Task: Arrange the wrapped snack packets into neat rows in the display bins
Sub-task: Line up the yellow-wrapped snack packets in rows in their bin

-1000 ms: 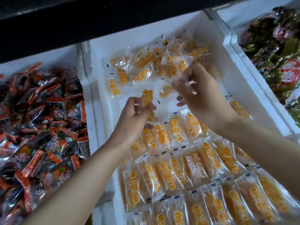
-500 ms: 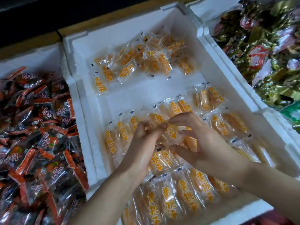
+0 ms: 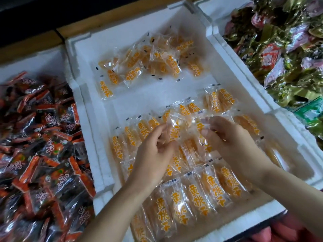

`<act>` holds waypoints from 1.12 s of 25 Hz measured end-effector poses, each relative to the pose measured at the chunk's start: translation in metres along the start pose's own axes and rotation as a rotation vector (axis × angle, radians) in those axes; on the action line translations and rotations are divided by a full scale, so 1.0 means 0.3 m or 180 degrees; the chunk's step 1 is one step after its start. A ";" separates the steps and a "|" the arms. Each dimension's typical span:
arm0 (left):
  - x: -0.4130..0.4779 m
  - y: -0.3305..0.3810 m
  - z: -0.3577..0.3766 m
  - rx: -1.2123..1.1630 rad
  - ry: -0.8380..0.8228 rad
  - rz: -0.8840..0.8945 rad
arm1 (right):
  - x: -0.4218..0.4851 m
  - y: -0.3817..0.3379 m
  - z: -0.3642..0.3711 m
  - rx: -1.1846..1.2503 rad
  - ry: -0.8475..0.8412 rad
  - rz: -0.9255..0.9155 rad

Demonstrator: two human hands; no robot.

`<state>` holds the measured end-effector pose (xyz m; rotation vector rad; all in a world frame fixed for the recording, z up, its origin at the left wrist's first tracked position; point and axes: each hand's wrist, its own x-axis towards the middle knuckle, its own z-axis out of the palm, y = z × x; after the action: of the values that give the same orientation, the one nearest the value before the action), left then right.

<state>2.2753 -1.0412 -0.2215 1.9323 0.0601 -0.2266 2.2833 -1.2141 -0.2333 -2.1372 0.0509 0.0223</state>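
Observation:
A white foam bin (image 3: 90,109) holds clear packets with orange lettering. A loose heap of packets (image 3: 152,60) lies at its far end. Nearer me the packets lie in overlapping rows (image 3: 201,189). My left hand (image 3: 153,152) and my right hand (image 3: 230,140) hover over the middle rows, fingers curled. Between them they hold one clear orange packet (image 3: 176,126), the left hand at its lower edge. The right fingers pinch clear wrapper near its right side; motion blur hides the exact grip.
A bin of red-and-black wrapped snacks (image 3: 38,145) lies to the left. Green, gold and pink wrapped snacks (image 3: 286,55) fill the bin to the right. A strip of bare bin floor (image 3: 157,95) separates the heap from the rows.
Both hands came back from the far heap to the middle rows, carrying a packet. Since half a second ago they have spread slightly apart over the row.

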 end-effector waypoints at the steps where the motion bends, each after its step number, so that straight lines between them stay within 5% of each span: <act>1: -0.001 -0.016 -0.023 0.0064 0.0058 -0.0017 | 0.006 0.005 0.015 -0.0258 -0.0004 -0.0070; 10: -0.034 -0.097 -0.170 -0.0061 0.0833 -0.0305 | 0.040 -0.011 0.181 -0.0991 -0.0651 -0.0084; 15: -0.055 -0.121 -0.166 -0.0276 0.0991 -0.0370 | 0.027 -0.028 0.169 -0.1625 -0.0496 -0.0322; 21: -0.071 -0.088 -0.194 -0.0377 0.0240 -0.0396 | -0.062 -0.056 0.133 -0.0474 -0.0688 -0.1286; 23: -0.072 -0.061 -0.191 -0.0352 -0.0058 -0.0354 | -0.095 -0.060 0.138 -0.0237 -0.0968 -0.1014; 26: -0.054 -0.041 -0.152 -0.0701 -0.0165 -0.0350 | -0.105 -0.061 0.131 0.1212 -0.0942 0.0181; 28: -0.031 -0.031 -0.120 -0.0950 -0.0096 -0.0351 | -0.103 -0.022 0.109 0.0922 -0.0668 0.0182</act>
<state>2.2694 -1.0039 -0.2158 1.6296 0.1714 -0.3028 2.2529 -1.1822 -0.2442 -1.8331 -0.0078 0.2576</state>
